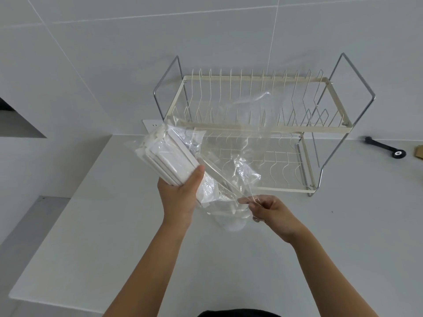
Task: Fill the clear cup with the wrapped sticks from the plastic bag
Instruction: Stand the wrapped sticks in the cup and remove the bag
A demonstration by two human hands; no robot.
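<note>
I see my left fingers wrapped round one bundle of wrapped sticks (168, 154), thumb (194, 177) pressed along its near end; I cannot count the sticks inside, as the wrappers overlap. My right fingers (253, 202) pinch an edge of the single plastic bag (231, 143), which hangs loose between both hands, its upper part draped in front of the dish rack (251, 124). The left hand (180, 195) is raised, palm turned toward the bundle; the right hand (272, 210) sits lower with knuckles up. One clear cup (232, 223) stands on the desk (114, 236) just beneath the bag, below my right fingers. Both forearms reach forward from the bottom edge.
</note>
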